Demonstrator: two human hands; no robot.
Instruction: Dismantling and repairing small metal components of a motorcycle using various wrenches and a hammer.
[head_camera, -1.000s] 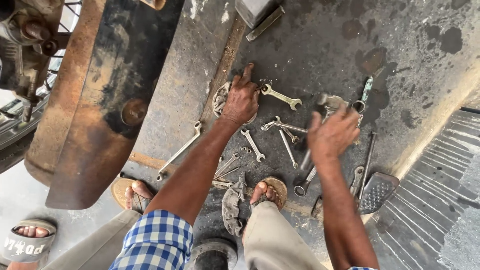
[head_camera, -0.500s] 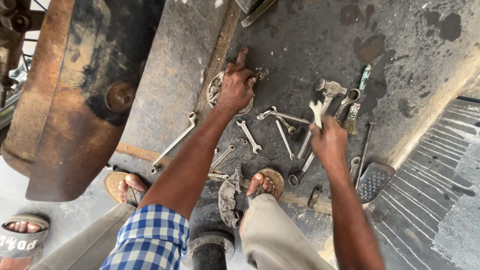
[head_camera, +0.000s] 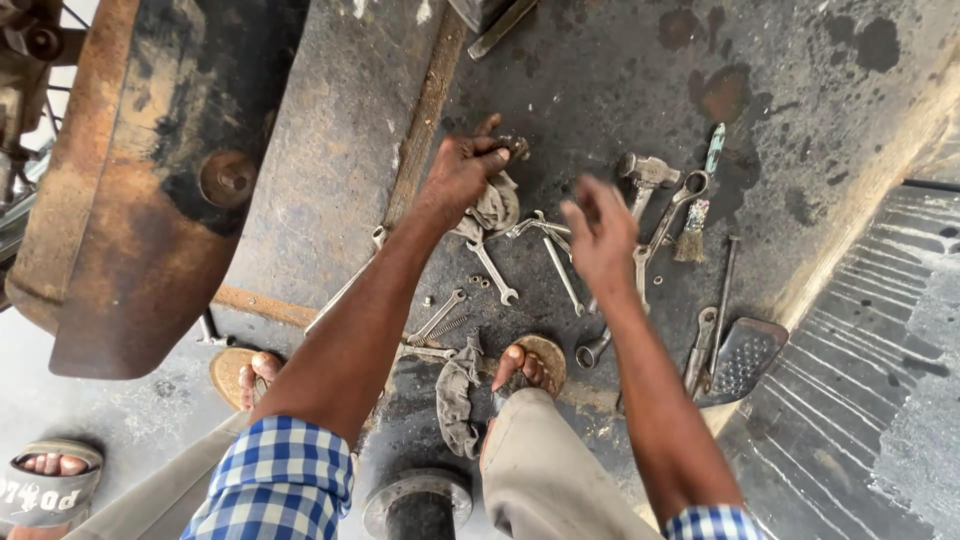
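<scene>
A: Head view, only one. Left hand (head_camera: 462, 172)?

B: Closed, pinching a small dark metal part (head_camera: 515, 146) between thumb and fingers. It sits at about 11 o'clock from frame centre, right over a grey rag (head_camera: 495, 207) that bunches under the palm, touching it.

A: Right hand (head_camera: 598, 232)?

B: Blurred, hanging above the tools, fingers loosely spread, nothing in it as far as I can see. Roughly 1 o'clock from centre.

A: What's under it?

B: A scatter of wrenches (head_camera: 494, 276) on the oily floor (head_camera: 600, 70); one lies at 7 o'clock from the right hand. A hammer (head_camera: 644, 172) at its 2 o'clock, with pliers (head_camera: 672, 205) just beside that. A small brush (head_camera: 692, 230) and a screwdriver (head_camera: 715, 148) with a green handle further out at 2 o'clock.

A: Lower right?

B: A ribbed metal pedal (head_camera: 745, 358) at 4 o'clock, two long spanners beside it.

A: Near the feet?

B: Second rag (head_camera: 458, 395) at 6 o'clock, next to the sandalled right foot (head_camera: 528, 365). Left foot (head_camera: 245, 375) at 8 o'clock. A round flanged pipe end (head_camera: 418, 500) at the bottom edge.

A: Left side?

B: Big rusty metal panel (head_camera: 150, 180) from 9 to 11 o'clock. Another person's sandalled foot (head_camera: 48, 478) in the bottom-left corner.

A: Sleeves?

B: Blue check, both arms.
</scene>
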